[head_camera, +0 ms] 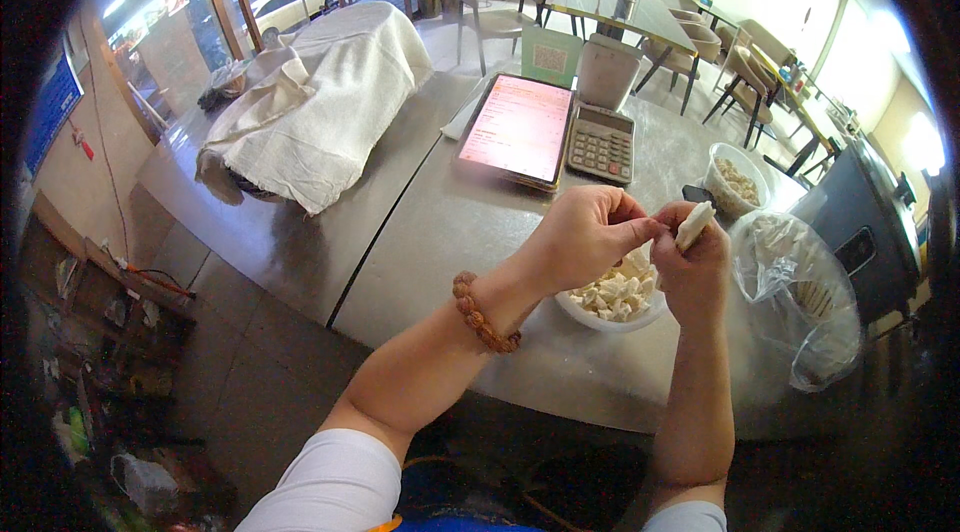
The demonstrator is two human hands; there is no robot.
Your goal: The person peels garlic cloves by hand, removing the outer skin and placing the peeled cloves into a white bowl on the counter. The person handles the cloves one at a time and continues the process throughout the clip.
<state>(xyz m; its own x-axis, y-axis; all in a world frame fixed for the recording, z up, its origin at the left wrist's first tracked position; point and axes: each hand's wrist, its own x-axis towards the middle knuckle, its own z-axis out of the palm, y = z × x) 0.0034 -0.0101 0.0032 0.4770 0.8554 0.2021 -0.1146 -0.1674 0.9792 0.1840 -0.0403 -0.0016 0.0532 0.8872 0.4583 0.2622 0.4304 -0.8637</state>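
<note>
My right hand is closed around a pale, whitish piece of food, perhaps bread or dough, whose end sticks up past the fingers. Thumb and fingers of my left hand pinch at the near side of my right hand; whatever lies between the fingertips is too small to tell. Below both hands stands a white round bowl on the metal table, holding many small torn whitish pieces. The hands cover part of its far rim. A beaded bracelet sits on my left wrist.
Beyond the hands lie a lit tablet and a calculator. To the right are a tub of small pieces, a dark phone-like object, a clear plastic bag and a dark appliance. A beige cloth covers something at left.
</note>
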